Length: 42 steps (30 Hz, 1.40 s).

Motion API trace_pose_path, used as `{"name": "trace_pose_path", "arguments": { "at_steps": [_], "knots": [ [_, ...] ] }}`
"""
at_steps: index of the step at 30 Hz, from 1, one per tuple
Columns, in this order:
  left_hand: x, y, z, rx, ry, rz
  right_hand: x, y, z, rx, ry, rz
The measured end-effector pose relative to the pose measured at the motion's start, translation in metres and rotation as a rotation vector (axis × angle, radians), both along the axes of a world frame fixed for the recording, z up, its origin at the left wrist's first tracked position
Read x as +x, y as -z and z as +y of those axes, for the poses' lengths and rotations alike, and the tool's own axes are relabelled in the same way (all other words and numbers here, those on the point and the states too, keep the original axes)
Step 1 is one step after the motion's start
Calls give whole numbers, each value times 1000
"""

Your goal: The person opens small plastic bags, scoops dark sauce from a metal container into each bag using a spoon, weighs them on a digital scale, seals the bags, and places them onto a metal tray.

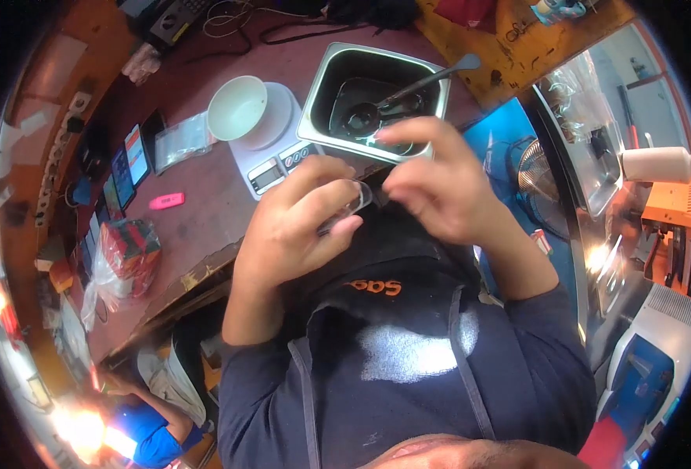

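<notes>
My left hand is closed around a small clear plastic piece with a rounded rim, perhaps a cup or lid; the fingers hide most of it. My right hand is just to the right of it, fingers bent and apart, with nothing visible in them. Beyond my right fingertips stands a rectangular metal pan holding dark liquid. A ladle rests in that pan, its handle over the right rim. Near my left hand is a white kitchen scale bearing a pale bowl.
On the dark red table lie a pink marker-like item, clear plastic bags, phones and a wrapped red-green package. A thread cone is at right. Another person in blue is at lower left.
</notes>
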<state>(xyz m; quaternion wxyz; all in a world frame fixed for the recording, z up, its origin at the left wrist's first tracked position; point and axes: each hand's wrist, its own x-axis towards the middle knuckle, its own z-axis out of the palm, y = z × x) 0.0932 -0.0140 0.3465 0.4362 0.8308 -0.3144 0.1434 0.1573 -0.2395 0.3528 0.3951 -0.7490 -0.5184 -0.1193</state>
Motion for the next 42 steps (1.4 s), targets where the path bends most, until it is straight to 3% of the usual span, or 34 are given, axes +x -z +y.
{"name": "trace_pose_path", "arguments": {
  "at_steps": [2,4,5,7,14,21,26,28,34,36,37,39,42],
  "knots": [
    [3,4,3,-133,-55,-71,11,18,-19,295,281,105],
    [7,8,10,-125,-56,-118,30,43,-30,698,537,508],
    [5,8,13,-135,-92,-117,41,51,-38,699,543,508],
    [9,9,15,-177,-105,-137,63,62,-51,827,576,1050],
    [22,11,16,-411,-85,-41,92,52,-35,466,549,815],
    [26,12,16,-535,-89,63,61,15,-9,64,50,393],
    [30,12,21,-564,-120,41,53,2,-9,204,108,307],
    [32,13,21,-556,-128,23,64,7,-4,127,127,66],
    [36,12,22,-560,-151,-29,66,25,6,30,76,177],
    [36,13,23,-569,-171,-25,58,26,5,127,146,430],
    [37,13,24,-577,-199,-16,55,29,7,125,148,432],
    [38,14,24,-585,-217,-2,49,37,10,396,213,889],
    [41,14,24,-619,-258,18,47,38,4,615,315,1056]
  ]
}}
